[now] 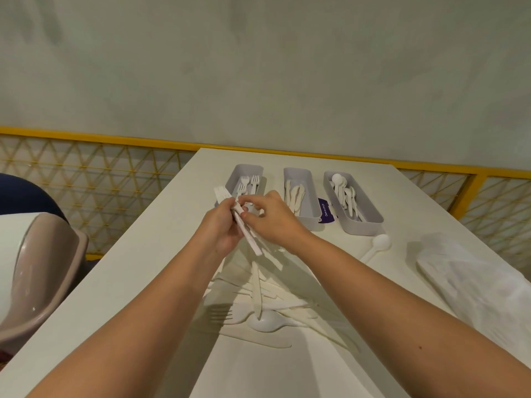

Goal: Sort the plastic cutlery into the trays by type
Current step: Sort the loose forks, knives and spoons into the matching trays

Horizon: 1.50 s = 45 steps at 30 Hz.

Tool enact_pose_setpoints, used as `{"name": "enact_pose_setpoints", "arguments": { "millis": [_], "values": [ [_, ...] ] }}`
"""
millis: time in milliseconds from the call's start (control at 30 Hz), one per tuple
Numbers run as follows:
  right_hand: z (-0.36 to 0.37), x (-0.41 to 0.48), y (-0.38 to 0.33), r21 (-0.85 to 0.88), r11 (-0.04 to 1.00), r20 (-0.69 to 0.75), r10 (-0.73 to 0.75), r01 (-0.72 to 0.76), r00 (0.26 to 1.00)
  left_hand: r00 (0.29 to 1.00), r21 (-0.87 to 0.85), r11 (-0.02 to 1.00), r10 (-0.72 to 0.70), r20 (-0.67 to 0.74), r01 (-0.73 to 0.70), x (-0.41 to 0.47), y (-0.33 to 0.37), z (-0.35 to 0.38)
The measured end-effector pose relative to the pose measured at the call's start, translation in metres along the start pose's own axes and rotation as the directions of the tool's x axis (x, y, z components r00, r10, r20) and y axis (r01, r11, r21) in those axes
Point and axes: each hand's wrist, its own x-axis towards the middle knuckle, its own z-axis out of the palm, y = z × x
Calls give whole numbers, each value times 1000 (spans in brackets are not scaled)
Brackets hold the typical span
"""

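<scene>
My left hand (222, 225) has its grip closed around a bundle of white plastic forks (253, 242), held just in front of the grey rectangular fork tray (244, 168). My right hand (275, 219) pinches the bundle's top piece. I judge the sorting partly done: a few forks lie in that tray, knives in the middle grey tray (310, 219), spoons in the right grey tray (362, 226). Still left are a mixed heap of white cutlery (258, 297) on the white table (143, 268) and one loose white spoon (376, 247) beside the spoon tray.

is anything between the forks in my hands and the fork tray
Nothing visible does. The left hand and right hand hold the bundle of forks just in front of the fork tray, whose top is open.
</scene>
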Motion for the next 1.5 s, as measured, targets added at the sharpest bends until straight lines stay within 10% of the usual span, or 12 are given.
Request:
{"name": "enact_pose_setpoints", "arguments": {
  "millis": [133,367,600,767,1167,1500],
  "values": [
    [8,1,-2,309,936,241,95,-169,966,997,-67,997,38,-62,-43,16,16,1],
    [10,30,0,333,931,137,111,-152,984,993,269,957,114,3,-111,37,30,6],
    [2,88,7,377,860,43,354,-344,934,938,843,505,346,-2,-185,65,48,-6],
    [5,127,16,443,764,102,477,-469,873,977,954,296,214,-27,-38,84,46,-27],
    [33,156,9,174,804,182,541,-569,821,990,926,377,139,-20,-34,100,42,-45],
    [25,140,-5,-292,932,150,266,-215,952,989,904,422,146,16,-77,94,42,-49]
  ]
}}
